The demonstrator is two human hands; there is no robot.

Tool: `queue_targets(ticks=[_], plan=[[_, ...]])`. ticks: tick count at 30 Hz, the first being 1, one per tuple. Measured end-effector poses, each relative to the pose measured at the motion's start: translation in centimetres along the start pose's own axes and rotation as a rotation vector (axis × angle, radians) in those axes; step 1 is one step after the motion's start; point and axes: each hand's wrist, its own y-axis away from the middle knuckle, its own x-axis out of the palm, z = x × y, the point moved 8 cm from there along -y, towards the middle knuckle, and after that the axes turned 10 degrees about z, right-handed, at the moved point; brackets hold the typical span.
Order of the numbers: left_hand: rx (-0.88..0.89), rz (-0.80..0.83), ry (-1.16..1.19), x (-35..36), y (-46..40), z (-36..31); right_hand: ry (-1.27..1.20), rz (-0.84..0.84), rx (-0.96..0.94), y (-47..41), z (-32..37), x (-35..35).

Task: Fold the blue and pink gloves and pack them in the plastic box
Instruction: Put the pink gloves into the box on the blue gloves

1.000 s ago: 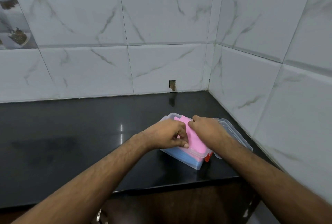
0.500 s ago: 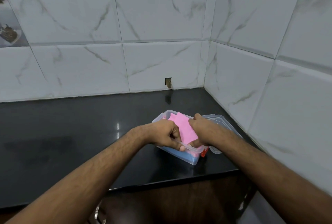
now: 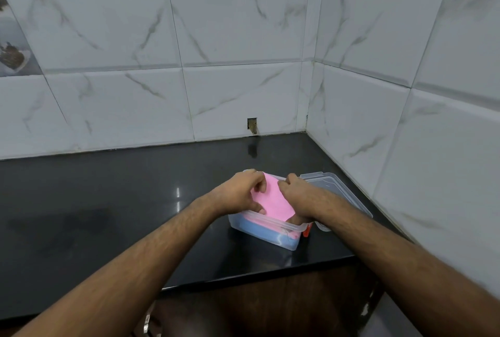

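The pink glove (image 3: 273, 197) sits at lower centre of the frame, partly above the box (image 3: 266, 231) rim, long axis diagonal. The left hand (image 3: 240, 193) and right hand (image 3: 297, 196) pinch its opposite edges. Blue glove (image 3: 263, 232) lies beneath; the next push is likely downward.

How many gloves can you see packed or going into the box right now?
2: a blue glove lies at the bottom of the plastic box; a pink glove sits on top, held by both hands. More may be hidden underneath.
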Motion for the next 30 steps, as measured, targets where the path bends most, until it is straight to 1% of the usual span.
queue_targets(ticks=[2, 6, 10, 12, 15, 18, 22, 30], plan=[[0.036, 0.013, -0.127, 0.0, -0.3, -0.4, -0.021, 0.01, -0.004, 0.1, -0.3, 0.1], [0.04, 0.133, -0.391, 0.5, -1.3, -0.5, -0.009, -0.002, -0.018, 0.3, -0.3, -0.2], [0.033, 0.137, -0.632, 0.3, -1.4, -0.1, 0.035, -0.06, 0.013, 0.6, -0.1, -0.4], [0.036, 0.137, -0.705, 0.3, -1.3, 0.4, 0.059, -0.095, 0.05, 0.9, -0.2, -0.4], [0.034, 0.128, -0.716, 0.4, -1.3, 0.8, 0.132, -0.121, 0.088, 1.2, -0.1, -0.3], [0.035, 0.144, -0.715, 0.5, -1.3, 1.0, 0.142, -0.087, 0.086, 1.0, 0.0, 0.0], [0.022, 0.16, -0.712, 0.7, -1.5, 1.3, 0.089, 0.036, 0.038, 0.3, -0.5, 0.1], [-0.024, 0.252, -0.678, 1.4, -2.0, 2.3, 0.147, 0.279, -0.018, -1.7, -1.0, 0.6]])
